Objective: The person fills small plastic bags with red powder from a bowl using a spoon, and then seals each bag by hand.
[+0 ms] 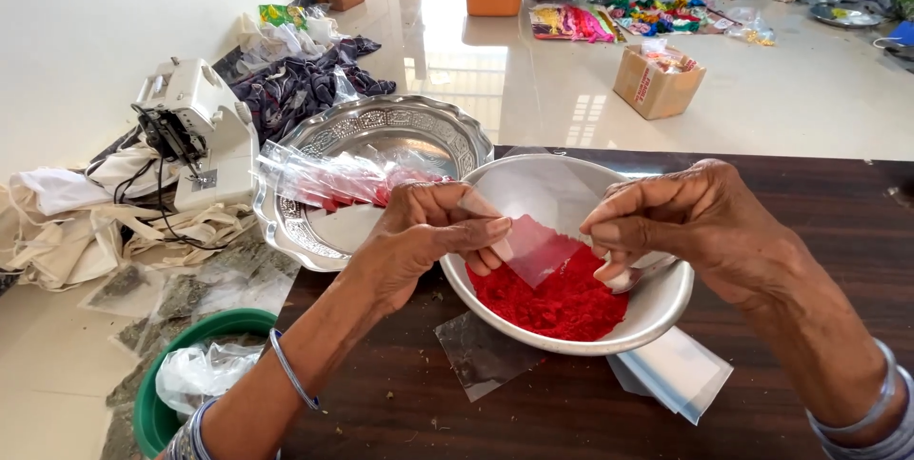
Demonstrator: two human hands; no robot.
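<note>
Left hand (433,227) and right hand (685,217) both pinch a small clear plastic pouch (533,231) btw thumb and fingertips, one at each side, fingers pressed together on its edges. The pouch hangs over a round steel bowl with bright red powder (657,312) on a dark wooden table (819,193). Just beside, on the left, an embossed silver tray (381,122) holds filled pouches w/ red powder (333,179).
</note>
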